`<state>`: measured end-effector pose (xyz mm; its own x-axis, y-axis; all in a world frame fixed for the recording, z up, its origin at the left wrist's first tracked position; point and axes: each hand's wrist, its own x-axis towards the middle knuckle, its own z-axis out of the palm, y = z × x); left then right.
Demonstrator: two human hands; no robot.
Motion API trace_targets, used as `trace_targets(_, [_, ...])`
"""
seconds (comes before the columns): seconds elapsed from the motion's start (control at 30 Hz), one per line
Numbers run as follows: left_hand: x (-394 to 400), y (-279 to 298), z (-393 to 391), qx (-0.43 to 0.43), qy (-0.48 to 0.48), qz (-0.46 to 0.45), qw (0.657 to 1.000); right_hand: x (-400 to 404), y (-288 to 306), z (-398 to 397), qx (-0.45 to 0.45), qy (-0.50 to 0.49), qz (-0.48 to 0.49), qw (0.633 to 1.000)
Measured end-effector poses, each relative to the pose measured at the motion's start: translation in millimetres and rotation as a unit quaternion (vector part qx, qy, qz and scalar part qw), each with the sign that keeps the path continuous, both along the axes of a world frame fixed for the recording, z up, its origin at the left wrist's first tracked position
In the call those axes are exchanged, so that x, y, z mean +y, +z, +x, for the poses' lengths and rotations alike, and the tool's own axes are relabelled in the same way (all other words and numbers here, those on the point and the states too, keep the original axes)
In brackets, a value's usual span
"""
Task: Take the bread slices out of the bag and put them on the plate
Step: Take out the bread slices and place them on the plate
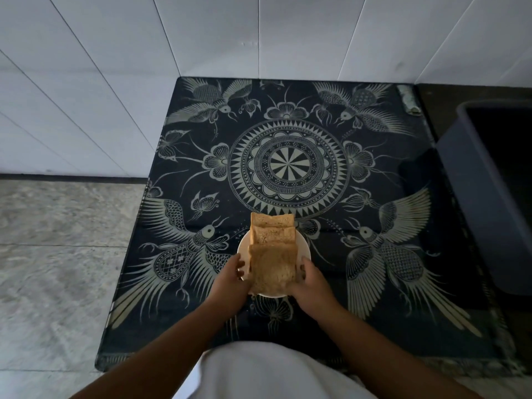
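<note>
A small white plate (302,244) sits on the dark patterned cloth near the table's front. Three brown bread slices lie on it, overlapping in a row: the far slice (272,220), the middle slice (275,236) and the near slice (273,269). My left hand (231,276) grips the plate's left rim, fingers curled by the near slice. My right hand (312,280) holds the plate's right rim, fingers against the near slice's edge. No bag is in view.
The table is covered by a dark cloth (288,168) with a pale mandala and bird pattern. A grey plastic bin (486,203) stands at the right. White tiled wall (172,53) behind, marbled floor (57,254) on the left.
</note>
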<state>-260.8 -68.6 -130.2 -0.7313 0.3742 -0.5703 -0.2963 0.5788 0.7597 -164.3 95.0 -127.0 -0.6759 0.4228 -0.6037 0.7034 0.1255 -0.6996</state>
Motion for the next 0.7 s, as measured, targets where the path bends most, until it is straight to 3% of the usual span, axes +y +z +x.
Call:
trace_targets(0.17, [11.7, 2.1, -7.5, -0.061, -0.025, 0.089, 0.994, 7.7, -1.2, -12.4, 0.016, -0.051, -0.13, 0.99])
trace_targets(0.33, [23.0, -0.3, -2.5, -0.139, 0.019, 0.168, 0.976, 3.8, -3.9, -15.9, 0.034, -0.075, -0.178, 0.981])
trace_targets(0.7, [23.3, 4.1, -1.5, -0.154, -0.003, 0.168, 0.974, 8.2, -5.4, -18.4, 0.01, -0.046, -0.185, 0.982])
